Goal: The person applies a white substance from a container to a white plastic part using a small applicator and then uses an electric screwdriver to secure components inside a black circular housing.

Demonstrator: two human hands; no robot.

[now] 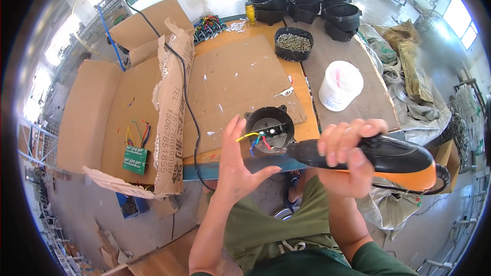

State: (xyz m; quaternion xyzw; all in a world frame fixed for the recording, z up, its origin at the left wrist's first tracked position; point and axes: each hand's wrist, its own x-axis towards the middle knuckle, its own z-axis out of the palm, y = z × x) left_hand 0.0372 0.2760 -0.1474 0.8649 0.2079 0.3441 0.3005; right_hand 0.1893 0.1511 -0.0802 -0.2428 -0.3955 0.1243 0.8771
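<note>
My right hand (pixel 348 156) is wrapped around a black and orange corded electric screwdriver (pixel 396 161) held level, its tip pointing left. The tip is at the near edge of a round black plastic housing (pixel 254 122), close to the coloured wires (pixel 262 140) coming out of it. Inside the housing, a dark part crosses the opening. My left hand (pixel 236 161) is beside the housing's left side, fingers stretched upward and thumb spread to the right. Nothing shows in its grasp. Whether its fingers touch the housing or the yellow wire I cannot tell.
An open cardboard box (pixel 169 117) at left holds green circuit boards (pixel 135 159) with wires. A black cord (pixel 185 87) hangs across it. Farther back are a black tray of small metal parts (pixel 293 43), a white bucket (pixel 340 87), stacked black housings (pixel 335 18) and a wire bundle (pixel 208 26).
</note>
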